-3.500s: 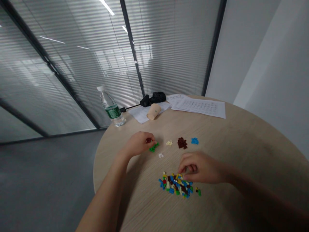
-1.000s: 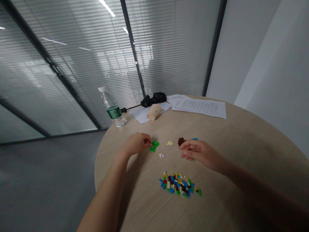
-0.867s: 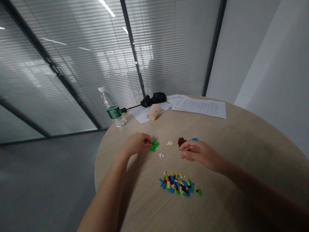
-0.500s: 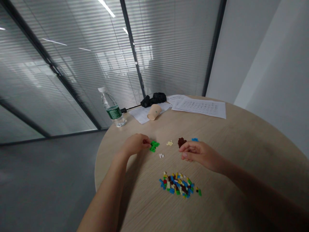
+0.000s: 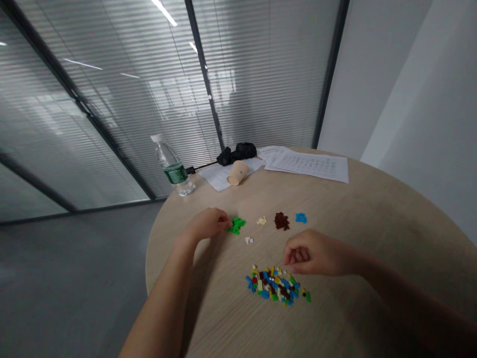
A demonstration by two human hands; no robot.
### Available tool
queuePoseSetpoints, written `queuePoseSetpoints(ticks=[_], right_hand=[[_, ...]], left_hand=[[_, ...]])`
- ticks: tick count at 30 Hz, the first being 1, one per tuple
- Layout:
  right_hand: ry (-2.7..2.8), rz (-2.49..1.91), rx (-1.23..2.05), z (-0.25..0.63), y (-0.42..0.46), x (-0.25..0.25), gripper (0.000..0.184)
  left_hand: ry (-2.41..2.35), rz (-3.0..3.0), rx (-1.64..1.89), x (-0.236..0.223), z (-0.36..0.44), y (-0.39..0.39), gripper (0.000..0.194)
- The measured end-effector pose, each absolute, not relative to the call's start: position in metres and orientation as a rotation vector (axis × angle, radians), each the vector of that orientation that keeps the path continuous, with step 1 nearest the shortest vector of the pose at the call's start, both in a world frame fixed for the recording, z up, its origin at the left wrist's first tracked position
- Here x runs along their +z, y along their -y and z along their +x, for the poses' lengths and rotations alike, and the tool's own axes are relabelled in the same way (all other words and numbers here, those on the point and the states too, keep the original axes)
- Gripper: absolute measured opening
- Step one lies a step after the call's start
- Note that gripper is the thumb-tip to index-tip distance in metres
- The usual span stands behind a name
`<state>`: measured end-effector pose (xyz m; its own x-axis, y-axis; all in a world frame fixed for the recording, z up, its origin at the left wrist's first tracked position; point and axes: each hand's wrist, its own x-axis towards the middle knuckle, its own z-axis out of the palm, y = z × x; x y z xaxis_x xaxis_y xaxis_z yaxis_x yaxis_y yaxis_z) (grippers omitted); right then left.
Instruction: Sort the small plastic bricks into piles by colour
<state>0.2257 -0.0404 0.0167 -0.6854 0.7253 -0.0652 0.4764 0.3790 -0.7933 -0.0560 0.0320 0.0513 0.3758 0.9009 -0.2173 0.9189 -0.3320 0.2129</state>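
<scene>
A mixed pile of small coloured bricks point(image 5: 276, 286) lies on the round wooden table point(image 5: 372, 233). Behind it sit sorted heaps: green point(image 5: 236, 226), cream point(image 5: 262, 220), brown point(image 5: 281, 221), blue point(image 5: 300, 217), and a few white pieces point(image 5: 248, 240). My left hand point(image 5: 206, 223) rests on the table with its fingertips pinched together, touching the green heap's left edge; anything between them is hidden. My right hand point(image 5: 313, 252) hovers just above the mixed pile's upper right edge, fingers curled in, with no brick showing in them.
At the table's far side stand a water bottle point(image 5: 172, 166), a tipped paper cup point(image 5: 237, 172) on a sheet of paper, a black bundle with a cable point(image 5: 238, 150) and printed sheets point(image 5: 309, 164). Glass walls with blinds rise behind; the floor drops away at left.
My right hand has drawn back from the brown heap toward me and now sits by the mixed pile, uncovering the brown and blue heaps. My left hand has stayed by the green heap.
</scene>
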Motion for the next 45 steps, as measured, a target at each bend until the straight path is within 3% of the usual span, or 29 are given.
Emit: queuePoseSetpoints(ticks=[19, 26, 30, 35, 45], right_hand=[[2.584, -0.790, 1.061, 0.226, 0.039, 0.013, 0.012], [2.541, -0.874, 1.002, 0.228, 0.038, 0.022, 0.011], [2.204, -1.078, 0.958, 0.225, 0.033, 0.024, 0.014], [1.817, -1.119, 1.070, 0.218, 0.028, 0.016, 0.015], [1.681, -1.070, 1.218, 0.213, 0.029, 0.012, 0.018]], left_hand=[[-1.668, 2.358, 0.003, 0.047, -0.051, -0.034, 0.015], [-1.723, 2.496, 0.381, 0.056, -0.047, -0.031, 0.018], [-1.356, 2.651, 0.773, 0.057, -0.032, -0.022, 0.018], [-0.720, 2.778, 0.804, 0.050, 0.001, -0.002, 0.020], [-0.600, 2.769, 0.723, 0.043, 0.017, 0.007, 0.017]])
